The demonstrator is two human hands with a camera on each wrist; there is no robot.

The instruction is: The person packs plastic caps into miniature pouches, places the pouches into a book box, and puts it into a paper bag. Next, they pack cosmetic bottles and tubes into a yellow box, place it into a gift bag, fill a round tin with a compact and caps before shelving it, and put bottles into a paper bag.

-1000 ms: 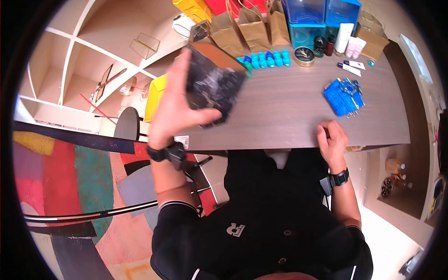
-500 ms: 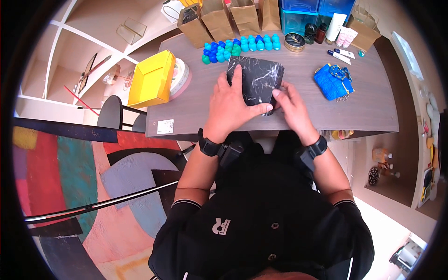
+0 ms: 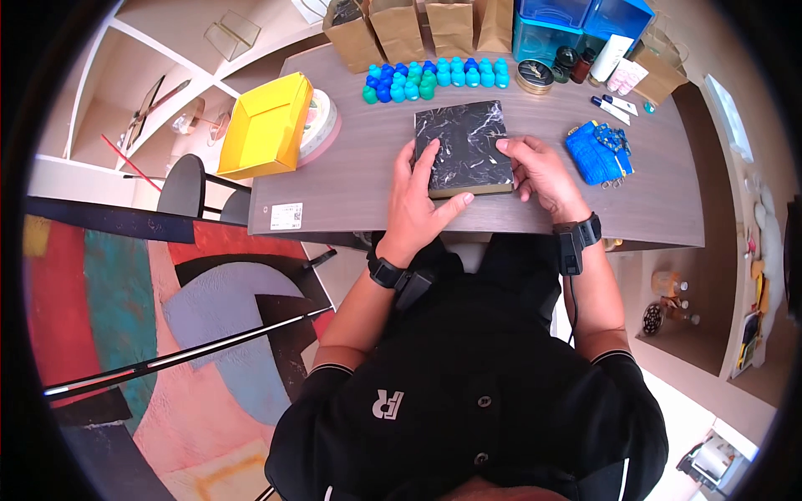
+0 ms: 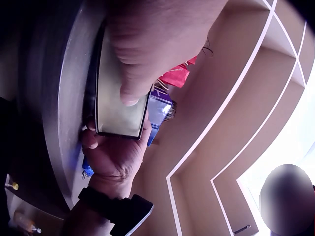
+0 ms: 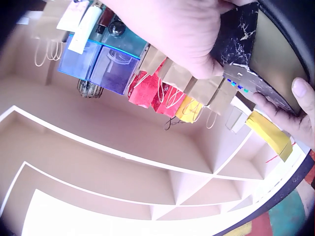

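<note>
While the left hand [image 3: 414, 209] and the right hand [image 3: 548, 177], both half closed, hold its two sides, the black box [image 3: 464, 142] sits between them, not let go, with the yellow box [image 3: 266, 125] beyond the left grip.

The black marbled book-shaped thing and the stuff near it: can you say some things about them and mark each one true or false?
1. Both hands touch the black marbled book-shaped thing. True.
2. The open yellow box is right of it. False: it is on the left.
3. The textured blue bag is in the left hand. False: it lies on the brown table.
4. The brown paper bags stand beyond the small blue and green bottles. True.
</note>
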